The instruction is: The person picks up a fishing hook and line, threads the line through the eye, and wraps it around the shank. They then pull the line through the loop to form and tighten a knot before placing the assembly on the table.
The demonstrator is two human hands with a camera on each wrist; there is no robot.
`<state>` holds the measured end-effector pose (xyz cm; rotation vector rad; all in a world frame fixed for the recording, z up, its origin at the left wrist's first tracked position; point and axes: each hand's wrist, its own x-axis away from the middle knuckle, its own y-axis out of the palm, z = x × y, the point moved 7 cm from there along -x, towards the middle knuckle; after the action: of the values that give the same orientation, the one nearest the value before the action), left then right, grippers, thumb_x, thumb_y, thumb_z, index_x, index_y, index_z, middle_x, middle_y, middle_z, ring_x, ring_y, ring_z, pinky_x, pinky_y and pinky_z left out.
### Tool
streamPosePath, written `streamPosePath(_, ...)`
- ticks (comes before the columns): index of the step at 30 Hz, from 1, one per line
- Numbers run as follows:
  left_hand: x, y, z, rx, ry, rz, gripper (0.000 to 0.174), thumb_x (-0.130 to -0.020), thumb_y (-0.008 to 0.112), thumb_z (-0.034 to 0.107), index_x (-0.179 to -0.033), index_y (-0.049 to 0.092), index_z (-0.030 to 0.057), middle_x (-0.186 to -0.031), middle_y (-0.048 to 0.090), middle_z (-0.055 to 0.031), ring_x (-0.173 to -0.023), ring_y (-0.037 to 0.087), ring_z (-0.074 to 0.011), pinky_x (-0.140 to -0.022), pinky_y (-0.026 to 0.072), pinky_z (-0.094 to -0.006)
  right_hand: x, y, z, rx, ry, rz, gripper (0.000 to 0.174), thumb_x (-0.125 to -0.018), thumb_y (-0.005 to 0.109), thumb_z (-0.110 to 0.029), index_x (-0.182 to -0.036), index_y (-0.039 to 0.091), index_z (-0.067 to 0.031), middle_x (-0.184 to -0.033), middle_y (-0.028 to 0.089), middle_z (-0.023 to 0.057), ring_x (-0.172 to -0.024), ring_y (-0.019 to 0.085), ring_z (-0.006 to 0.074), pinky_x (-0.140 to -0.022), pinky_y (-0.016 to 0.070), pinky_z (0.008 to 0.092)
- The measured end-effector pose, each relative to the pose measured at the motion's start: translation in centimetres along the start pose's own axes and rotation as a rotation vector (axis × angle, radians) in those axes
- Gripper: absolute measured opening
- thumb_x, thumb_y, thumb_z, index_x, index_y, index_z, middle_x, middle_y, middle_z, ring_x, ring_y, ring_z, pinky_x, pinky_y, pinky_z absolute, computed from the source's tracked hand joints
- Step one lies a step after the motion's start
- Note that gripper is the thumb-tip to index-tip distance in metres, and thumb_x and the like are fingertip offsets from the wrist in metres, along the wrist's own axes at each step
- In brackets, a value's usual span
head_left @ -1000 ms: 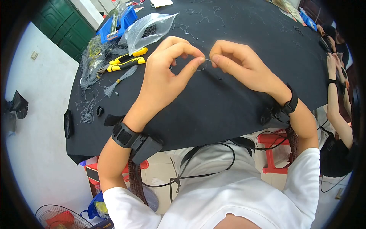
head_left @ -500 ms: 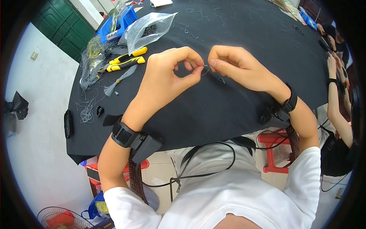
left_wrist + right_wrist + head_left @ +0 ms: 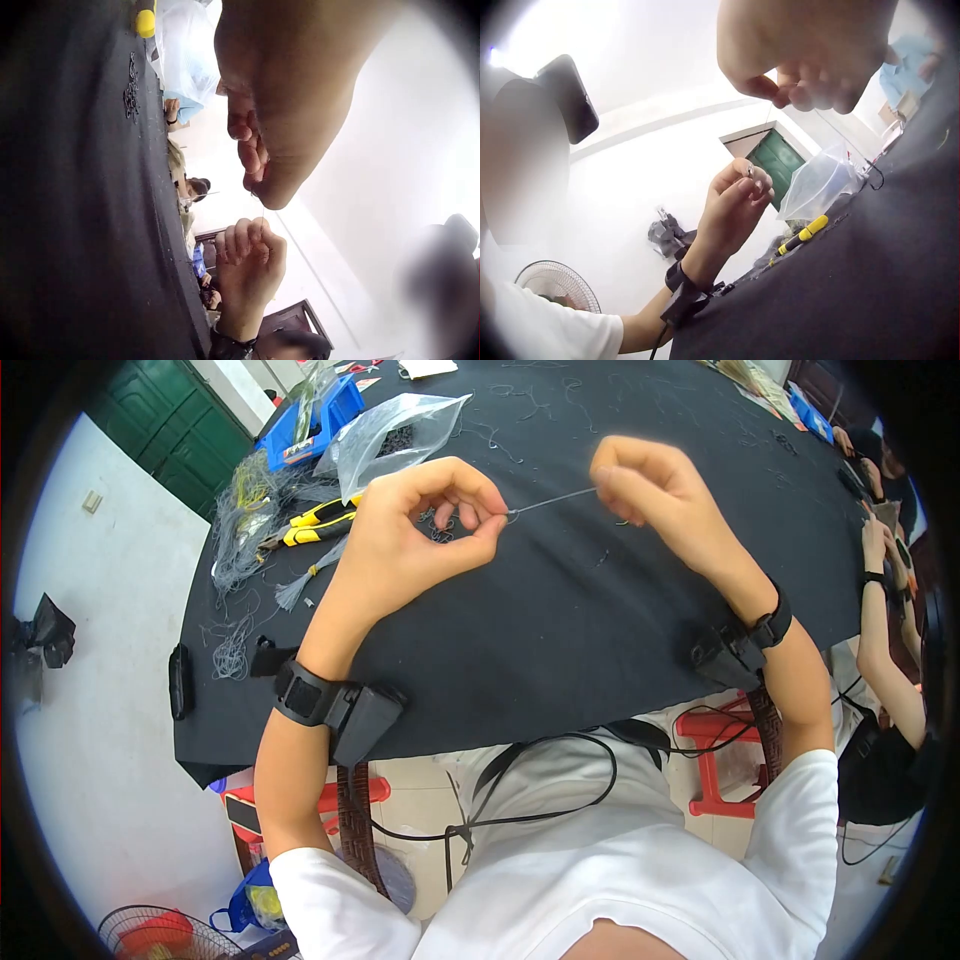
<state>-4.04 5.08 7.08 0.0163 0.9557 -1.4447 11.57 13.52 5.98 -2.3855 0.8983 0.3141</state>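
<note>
My left hand (image 3: 405, 545) pinches one end of a thin grey fishing line (image 3: 552, 502) between thumb and forefinger, and a small shiny bit (image 3: 751, 171) shows at those fingertips in the right wrist view. Higher and to the right, my right hand (image 3: 665, 490) grips the other end with curled fingers. Between the hands the line runs straight, over the black-covered table (image 3: 550, 650). From the right hand hangs a further strand with a dark fish hook (image 3: 877, 178) on its end. A pile of small dark hooks (image 3: 132, 94) lies on the cloth, partly behind my left hand in the head view.
Yellow-and-black pliers (image 3: 300, 536), a tied bundle of line (image 3: 318, 572) and tangled line (image 3: 235, 525) lie at the left. Behind them are a clear plastic bag (image 3: 425, 422) and a blue bin (image 3: 345, 405). Another person's arm (image 3: 885, 630) is at the right.
The hands were close together and have moved apart, the right one up and to the right, the left one slightly left. The line between them is now stretched out.
</note>
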Motion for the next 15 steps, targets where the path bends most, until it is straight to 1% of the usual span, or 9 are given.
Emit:
streamPosePath(1, 0.0, 0.0, -0.1, 0.032, -0.009, 0.005, 0.01, -0.07, 0.068, 0.002, -0.078, 0.063, 0.0035, -0.075, 0.062, 0.0024, -0.066, 0.052, -0.0033, -0.058, 0.0356, -0.0179, 0.0, -0.7, 0.7, 0.007, 0.052, 0.039, 0.022, -0.089, 0.049, -0.02, -0.071, 0.05, -0.0071, -0.065, 0.045, -0.0048, -0.058, 0.038, 0.0023, -0.051, 0.0309, 0.0187)
streamPosePath(4, 0.1, -0.1, -0.3, 0.108, -0.032, 0.017, 0.01, -0.07, 0.067, 0.001, -0.079, 0.062, 0.0032, -0.075, 0.06, 0.0026, -0.067, 0.051, -0.0029, -0.059, 0.0354, -0.0175, -0.2, -1.4, 1.0, 0.023, 0.038, 0.109, 0.022, -0.088, 0.052, -0.022, -0.072, 0.053, -0.0071, -0.067, 0.049, -0.0042, -0.059, 0.041, 0.002, -0.052, 0.0325, 0.0185)
streamPosePath(5, 0.1, -0.1, -0.3, 0.12, -0.038, 0.018, 0.01, -0.07, 0.067, 0.001, -0.079, 0.062, 0.0032, -0.075, 0.06, 0.0028, -0.067, 0.05, -0.0027, -0.06, 0.0353, -0.0174, -0.1, -1.3, 1.3, 0.012, 0.068, 0.123, 0.018, -0.086, 0.056, -0.021, -0.074, 0.057, -0.0071, -0.068, 0.051, -0.0041, -0.059, 0.042, 0.0023, -0.052, 0.0338, 0.0182)
streamPosePath(8, 0.2, -0.1, -0.5, 0.201, -0.089, 0.035, 0.01, -0.071, 0.066, 0.001, -0.079, 0.062, 0.0032, -0.075, 0.059, 0.0033, -0.067, 0.05, -0.0023, -0.06, 0.0353, -0.0172, -0.1, -1.0, 1.1, 0.065, 0.052, 0.159, 0.013, -0.084, 0.06, -0.019, -0.08, 0.061, -0.0073, -0.07, 0.052, -0.0042, -0.061, 0.043, 0.0028, -0.054, 0.0351, 0.0184)
streamPosePath(9, 0.2, -0.1, -0.6, 0.236, -0.112, 0.043, 0.01, -0.071, 0.066, 0.001, -0.079, 0.062, 0.0033, -0.075, 0.059, 0.0034, -0.067, 0.05, -0.0022, -0.06, 0.0353, -0.0172, -0.1, -1.3, 1.4, 0.039, 0.068, 0.188, 0.012, -0.084, 0.061, -0.019, -0.084, 0.061, -0.0074, -0.072, 0.053, -0.0042, -0.062, 0.043, 0.0028, -0.056, 0.0353, 0.0185)
streamPosePath(11, 0.2, -0.1, -0.5, 0.224, -0.085, 0.045, 0.01, -0.071, 0.066, 0.001, -0.079, 0.062, 0.0034, -0.075, 0.059, 0.0036, -0.068, 0.05, -0.0023, -0.06, 0.0354, -0.0172, -0.1, -2.4, 2.2, -0.013, 0.101, 0.245, 0.015, -0.083, 0.062, -0.018, -0.093, 0.061, -0.0075, -0.075, 0.053, -0.004, -0.064, 0.044, 0.0028, -0.058, 0.0358, 0.0185)
streamPosePath(14, 0.2, -0.2, -0.7, 0.201, -0.086, 0.07, 0.01, -0.071, 0.066, 0.002, -0.079, 0.061, 0.0033, -0.075, 0.059, 0.0036, -0.068, 0.05, -0.0024, -0.061, 0.0356, -0.0173, 0.1, -4.1, 3.3, -0.065, 0.084, 0.442, 0.03, -0.08, 0.063, -0.026, -0.1, 0.061, -0.0038, -0.089, 0.062, 0.0017, -0.064, 0.051, 0.0085, -0.061, 0.0429, 0.0236)
streamPosePath(15, 0.2, -0.3, -0.7, 0.191, -0.093, 0.082, 0.01, -0.071, 0.066, 0.002, -0.079, 0.061, 0.0033, -0.075, 0.059, 0.0035, -0.068, 0.049, -0.0024, -0.061, 0.0356, -0.0173, 0.4, -4.2, 2.7, -0.062, 0.079, 0.492, 0.03, -0.08, 0.063, -0.02, -0.104, 0.058, -0.0033, -0.097, 0.062, 0.0049, -0.064, 0.051, 0.0077, -0.059, 0.0427, 0.0223)
